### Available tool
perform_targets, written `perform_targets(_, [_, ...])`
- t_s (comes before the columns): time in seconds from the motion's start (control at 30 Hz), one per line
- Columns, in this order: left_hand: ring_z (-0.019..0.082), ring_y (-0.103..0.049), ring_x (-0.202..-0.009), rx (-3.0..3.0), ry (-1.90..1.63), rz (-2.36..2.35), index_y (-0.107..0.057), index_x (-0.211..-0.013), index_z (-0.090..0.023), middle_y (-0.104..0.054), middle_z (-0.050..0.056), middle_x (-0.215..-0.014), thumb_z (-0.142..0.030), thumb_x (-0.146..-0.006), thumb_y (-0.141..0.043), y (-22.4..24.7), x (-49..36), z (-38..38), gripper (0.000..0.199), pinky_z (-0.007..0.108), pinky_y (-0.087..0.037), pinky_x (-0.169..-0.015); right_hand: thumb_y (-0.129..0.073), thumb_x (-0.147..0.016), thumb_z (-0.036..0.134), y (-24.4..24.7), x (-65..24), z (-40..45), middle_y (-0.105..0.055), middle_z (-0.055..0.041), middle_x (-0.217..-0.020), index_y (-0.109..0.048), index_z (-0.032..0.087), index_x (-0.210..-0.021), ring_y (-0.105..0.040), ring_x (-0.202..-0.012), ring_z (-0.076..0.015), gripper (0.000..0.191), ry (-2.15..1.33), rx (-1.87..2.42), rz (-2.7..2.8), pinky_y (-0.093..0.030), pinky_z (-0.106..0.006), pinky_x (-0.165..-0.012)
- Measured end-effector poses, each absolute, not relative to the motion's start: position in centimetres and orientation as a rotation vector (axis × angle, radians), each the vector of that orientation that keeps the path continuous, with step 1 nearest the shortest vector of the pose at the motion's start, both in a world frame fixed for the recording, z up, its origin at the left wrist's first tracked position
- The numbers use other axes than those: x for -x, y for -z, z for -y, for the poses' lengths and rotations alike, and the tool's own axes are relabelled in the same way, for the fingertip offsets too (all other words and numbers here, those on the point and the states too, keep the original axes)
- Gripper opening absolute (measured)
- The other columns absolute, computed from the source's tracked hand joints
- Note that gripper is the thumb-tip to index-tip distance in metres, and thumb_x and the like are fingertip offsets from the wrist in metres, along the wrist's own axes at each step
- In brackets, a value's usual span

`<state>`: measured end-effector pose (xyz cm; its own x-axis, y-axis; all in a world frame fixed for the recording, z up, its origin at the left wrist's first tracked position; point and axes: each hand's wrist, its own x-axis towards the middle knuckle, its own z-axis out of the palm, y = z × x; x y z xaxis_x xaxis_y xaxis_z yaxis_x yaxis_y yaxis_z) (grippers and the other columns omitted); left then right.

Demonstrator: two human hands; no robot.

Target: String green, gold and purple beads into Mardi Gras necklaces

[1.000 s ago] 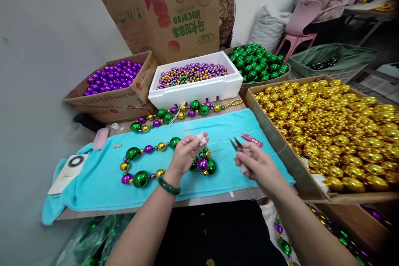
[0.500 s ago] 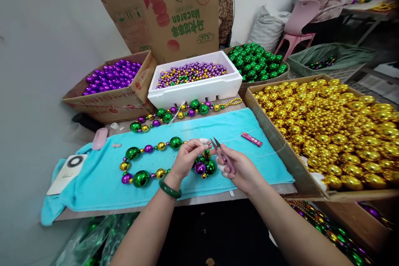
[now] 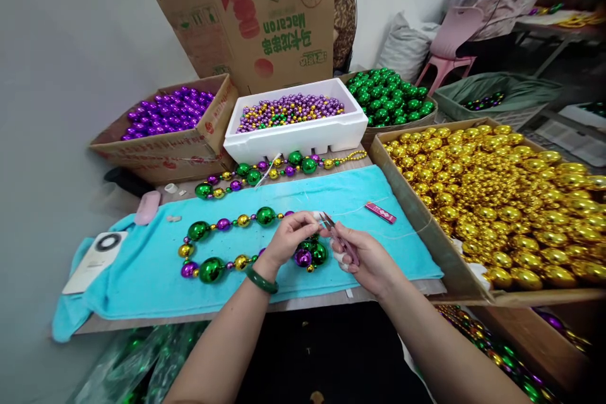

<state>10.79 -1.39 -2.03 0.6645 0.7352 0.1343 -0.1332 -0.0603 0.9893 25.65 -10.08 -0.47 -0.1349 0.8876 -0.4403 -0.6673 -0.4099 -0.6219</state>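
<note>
A necklace of green, gold and purple beads [image 3: 213,265] lies in a loop on a turquoise towel [image 3: 142,278]. My left hand [image 3: 286,241], with a green bangle at the wrist, pinches the thread at the necklace's right end, above a cluster of beads [image 3: 310,254]. My right hand [image 3: 367,259] holds small pink-handled thread snips [image 3: 334,231], their blades against the thread by my left fingertips. A thin white thread [image 3: 369,209] runs right across the towel.
A second bead strand [image 3: 265,172] lies behind the towel. Boxes hold purple beads [image 3: 165,115], mixed small beads [image 3: 291,110], green beads [image 3: 388,96] and gold beads [image 3: 511,189]. A pink strip [image 3: 380,213] and a card [image 3: 95,254] lie on the towel.
My right hand brought the snips left from over the towel to the thread at my left fingertips. My left hand lowered slightly toward the bead cluster.
</note>
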Motion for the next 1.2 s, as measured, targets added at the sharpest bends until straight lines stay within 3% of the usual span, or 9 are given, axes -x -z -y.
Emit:
perform_targets(0.07, [0.018, -0.059, -0.080, -1.487, -0.743, -0.526, -0.062, -0.072, -0.015, -0.065, 0.005, -0.077, -0.031, -0.079, -0.061, 2.0, -10.9, 1.4, 0.018, 0.031, -0.042, -0.078, -0.062, -0.079, 0.039, 0.4, -25.7, 10.1, -0.042, 0.0040, -0.056, -0.066, 0.010, -0.083, -0.032, -0.038, -0.0004, 0.030, -1.763, 0.960, 0.334, -0.017, -0.011, -0.030])
perform_targets(0.2, [0.017, -0.057, -0.082, -1.574, -0.765, -0.549, -0.064, -0.072, -0.015, -0.063, 0.005, -0.080, -0.031, -0.079, -0.061, 1.8, -10.8, 1.4, 0.018, 0.030, -0.042, -0.078, -0.063, -0.079, 0.039, 0.3, -25.8, 10.2, -0.043, 0.0044, -0.055, -0.065, 0.010, -0.083, -0.031, -0.037, -0.0003, 0.029, -1.755, 0.973, 0.326, -0.017, -0.011, -0.029])
perform_targets(0.37, [0.026, -0.049, -0.112, -1.607, -0.708, -0.551, -0.064, -0.068, -0.014, -0.058, 0.013, -0.115, -0.031, -0.078, -0.062, 1.6, -10.5, 1.3, 0.019, 0.035, -0.039, -0.089, -0.064, -0.078, 0.039, 0.2, -25.6, 10.2, -0.046, 0.0039, -0.055, -0.062, 0.011, -0.079, -0.034, -0.037, -0.0006, 0.028, -1.769, 0.961, 0.303, -0.017, -0.011, -0.029])
perform_targets(0.57, [0.015, -0.057, -0.073, -1.468, -0.562, -0.485, -0.064, -0.073, -0.013, -0.063, 0.005, -0.075, -0.032, -0.076, -0.064, 2.2, -10.5, 1.0, 0.019, 0.028, -0.043, -0.071, -0.063, -0.079, 0.038, 0.0, -25.6, 10.3, -0.047, 0.0034, -0.056, -0.059, 0.012, -0.076, -0.036, -0.037, -0.0007, 0.027, -1.776, 0.948, 0.301, -0.018, -0.010, -0.029])
perform_targets(0.7, [0.016, -0.058, -0.077, -1.525, -0.625, -0.512, -0.064, -0.074, -0.013, -0.065, 0.005, -0.077, -0.032, -0.078, -0.061, 2.2, -10.7, 1.0, 0.019, 0.028, -0.043, -0.074, -0.060, -0.082, 0.037, 0.1, -25.7, 10.4, -0.045, 0.0039, -0.056, -0.061, 0.011, -0.079, -0.035, -0.036, -0.0002, 0.027, -1.788, 0.964, 0.295, -0.019, -0.010, -0.029])
perform_targets(0.9, [0.013, -0.054, -0.068, -1.674, -0.725, -0.642, -0.061, -0.070, -0.014, -0.061, 0.002, -0.070, -0.028, -0.079, -0.059, 2.1, -10.6, 1.1, 0.017, 0.025, -0.042, -0.068, -0.056, -0.084, 0.037, 0.3, -25.9, 10.5, -0.042, 0.0046, -0.055, -0.064, 0.008, -0.087, -0.033, -0.035, 0.0001, 0.030, -1.804, 0.988, 0.282, -0.018, -0.010, -0.028])
perform_targets(1.2, [0.014, -0.055, -0.069, -1.855, -0.784, -0.729, -0.059, -0.069, -0.016, -0.061, 0.002, -0.070, -0.025, -0.081, -0.052, 2.0, -11.4, 1.3, 0.016, 0.026, -0.042, -0.068, -0.060, -0.081, 0.033, 0.8, -26.5, 10.2, -0.040, 0.0056, -0.050, -0.063, 0.010, -0.079, -0.029, -0.034, -0.0006, 0.023, -1.794, 1.003, 0.219, -0.017, -0.011, -0.028])
